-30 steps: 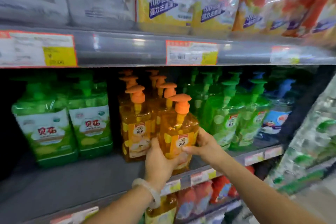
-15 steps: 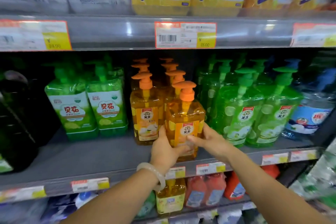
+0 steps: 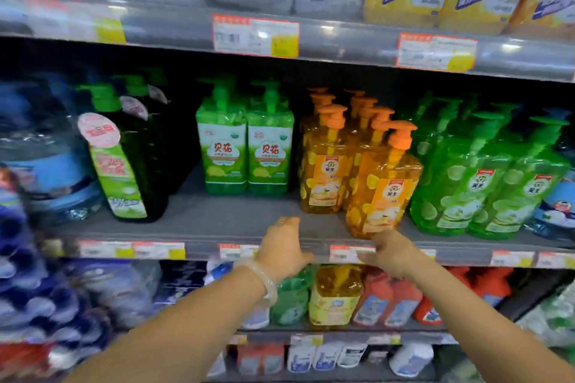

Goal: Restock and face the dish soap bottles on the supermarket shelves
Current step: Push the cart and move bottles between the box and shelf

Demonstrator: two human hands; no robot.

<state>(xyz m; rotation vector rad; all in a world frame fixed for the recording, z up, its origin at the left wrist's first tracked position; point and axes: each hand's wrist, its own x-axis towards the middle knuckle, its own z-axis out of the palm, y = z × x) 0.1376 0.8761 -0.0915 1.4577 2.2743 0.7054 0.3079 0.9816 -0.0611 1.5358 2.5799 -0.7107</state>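
front bottle: orange dish soap bottle [image 3: 383,183] stands upright at the lip of the middle shelf [image 3: 236,221], label out, ahead of its row

my right hand: right hand [image 3: 392,253] is just below and in front of its base, fingers loose, holding nothing; can't tell if it brushes the bottle

my left hand: left hand [image 3: 283,250] rests at the shelf edge, off to the bottle's left, relaxed and empty

key relation: bottle sits up and slightly left of my right hand, long axis vertical, so right is nearer

looks: clear orange plastic, pump top, lemon print

guess: the neighbouring orange bottle [image 3: 322,174] sits further back, probably pull that forward
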